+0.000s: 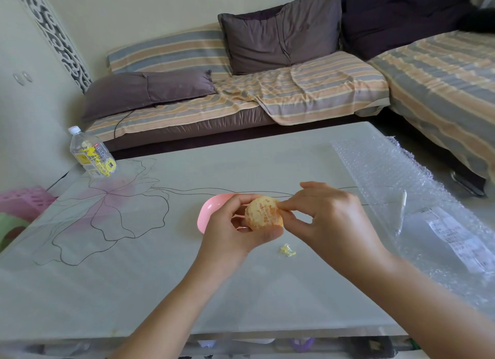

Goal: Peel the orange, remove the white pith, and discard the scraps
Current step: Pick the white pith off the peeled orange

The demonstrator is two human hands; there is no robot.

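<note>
Head view: peeled orange (pixel 263 213) above a flower-printed table (pixel 187 291), striped sofa (pixel 308 90) behind.

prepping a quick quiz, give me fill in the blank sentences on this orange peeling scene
The hand gripping the round peeled orange is the person's ____.
The shallow plastic bowl behind it is coloured ____.
The clear plastic bottle with yellow label wears a ____ cap.
Missing: left; pink; white.

Grips the orange (pixel 263 214) in the left hand (pixel 230 234), fingers curled round it from below; pinches at the orange's upper right edge with thumb and forefinger of the right hand (pixel 330 216).
</note>
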